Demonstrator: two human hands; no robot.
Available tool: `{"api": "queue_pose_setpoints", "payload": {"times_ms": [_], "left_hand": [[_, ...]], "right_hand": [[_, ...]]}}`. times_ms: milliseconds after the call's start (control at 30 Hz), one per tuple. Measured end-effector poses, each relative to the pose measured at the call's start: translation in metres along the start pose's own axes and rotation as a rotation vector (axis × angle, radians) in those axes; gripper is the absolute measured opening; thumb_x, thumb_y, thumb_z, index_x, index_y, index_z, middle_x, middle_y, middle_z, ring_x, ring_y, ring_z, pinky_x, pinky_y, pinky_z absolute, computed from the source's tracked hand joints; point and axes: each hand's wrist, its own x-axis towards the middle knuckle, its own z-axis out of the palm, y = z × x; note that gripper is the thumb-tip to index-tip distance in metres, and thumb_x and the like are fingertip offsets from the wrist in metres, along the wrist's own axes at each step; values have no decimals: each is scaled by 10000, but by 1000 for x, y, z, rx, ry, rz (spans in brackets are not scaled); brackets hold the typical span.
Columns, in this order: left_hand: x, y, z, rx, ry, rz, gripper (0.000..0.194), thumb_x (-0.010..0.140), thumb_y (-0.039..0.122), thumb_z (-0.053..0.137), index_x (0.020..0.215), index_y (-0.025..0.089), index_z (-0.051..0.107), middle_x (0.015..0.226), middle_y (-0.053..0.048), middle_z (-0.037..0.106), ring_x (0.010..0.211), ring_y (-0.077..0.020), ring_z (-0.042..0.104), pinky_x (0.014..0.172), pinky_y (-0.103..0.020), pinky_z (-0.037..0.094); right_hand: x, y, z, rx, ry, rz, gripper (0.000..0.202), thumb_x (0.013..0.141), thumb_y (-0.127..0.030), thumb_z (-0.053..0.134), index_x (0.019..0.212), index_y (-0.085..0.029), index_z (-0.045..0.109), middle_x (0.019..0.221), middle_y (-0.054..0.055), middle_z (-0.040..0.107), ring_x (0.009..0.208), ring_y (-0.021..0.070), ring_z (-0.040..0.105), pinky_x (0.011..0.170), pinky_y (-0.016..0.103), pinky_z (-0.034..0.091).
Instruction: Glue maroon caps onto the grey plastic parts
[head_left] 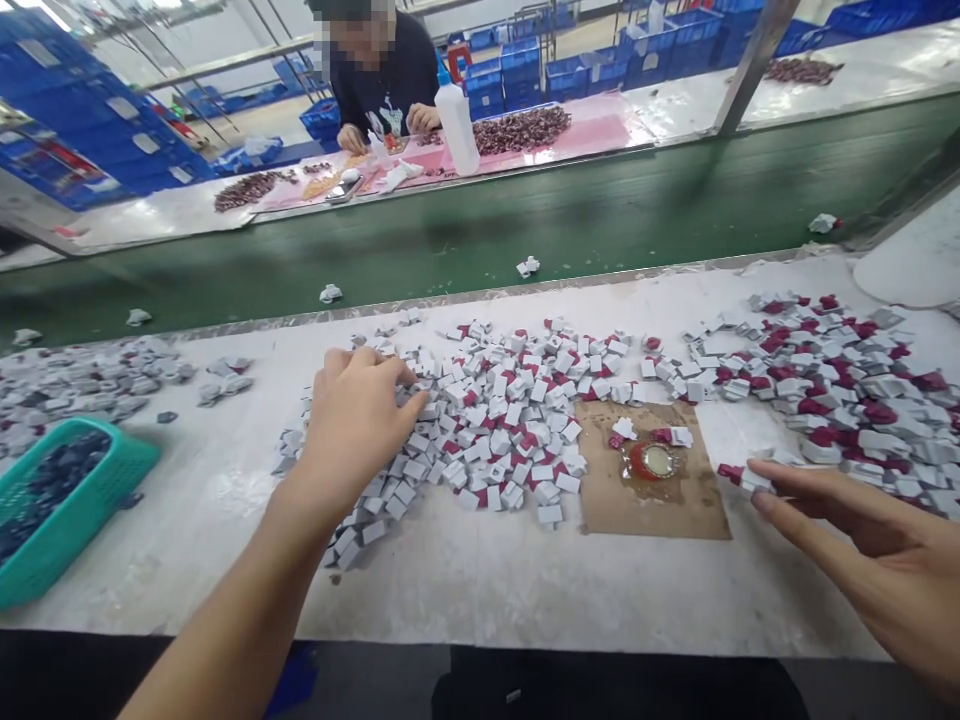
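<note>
Pinching grey-and-maroon plastic piece (750, 482) in right hand (885, 550), thumb against index, just beside cardboard pad (622, 512). Curling left hand (356, 410) at piece pile (495, 410); can't tell if gripping. Handling loose pieces, likely; calls for fine fingertip control. Roomiest along worktop (525, 590) near edge; bounded leftward by basket (135, 458).

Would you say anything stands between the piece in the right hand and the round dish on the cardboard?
Nothing visible does: only cardboard and tabletop separate the piece in the right hand from the dish. Two loose pieces sit at its far side.
</note>
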Motion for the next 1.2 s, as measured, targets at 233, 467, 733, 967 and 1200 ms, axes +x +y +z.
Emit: {"api": "queue_pose_setpoints", "payload": {"times_ms": [233, 467, 733, 967, 1200], "left_hand": [[-31, 22, -21, -559, -48, -135, 207, 1035, 465, 796, 1069, 264, 764, 1160, -118, 845, 1133, -383, 766, 980, -535, 644], [-98, 53, 23, -902, -140, 110, 88, 1012, 346, 862, 1040, 288, 802, 1130, -56, 862, 945, -242, 835, 818, -349, 717], [-178, 96, 76, -776, -52, 235, 179, 1176, 160, 628, 1083, 280, 722, 1221, -69, 835, 1109, -218, 858, 1039, -334, 729], [-178, 86, 71, -732, -110, 368, 171, 1121, 182, 731, 1196, 329, 778, 1267, -40, 853, 1154, -245, 866, 982, -316, 722], [-162, 94, 66, -848, -289, 197, 125, 1150, 291, 683, 1050, 317, 753, 966, -6, 771, 840, -219, 772, 757, -306, 657]], "right_hand": [[-14, -21, 6, 250, -119, -8, 257, 859, -564, 1019, 1040, -384, 996, 944, 17, 949, 772, 349, 930, 636, 414, 808], [-17, -43, 11, 283, -220, -77, 154, 1016, -415, 939, 1157, -369, 981, 1149, 38, 943, 1008, 290, 914, 856, 394, 802], [-19, -53, 20, 273, -281, -107, 187, 1097, -325, 866, 1252, -379, 956, 1185, 48, 912, 1093, 293, 860, 942, 452, 749], [-15, -54, 25, 260, -290, -147, 216, 1085, -261, 865, 1240, -385, 949, 1184, 17, 920, 1083, 267, 865, 942, 425, 736], [-14, -58, 25, 237, -298, -160, 209, 1089, -228, 843, 1238, -340, 940, 1132, 23, 904, 1018, 241, 852, 899, 404, 714]]}}
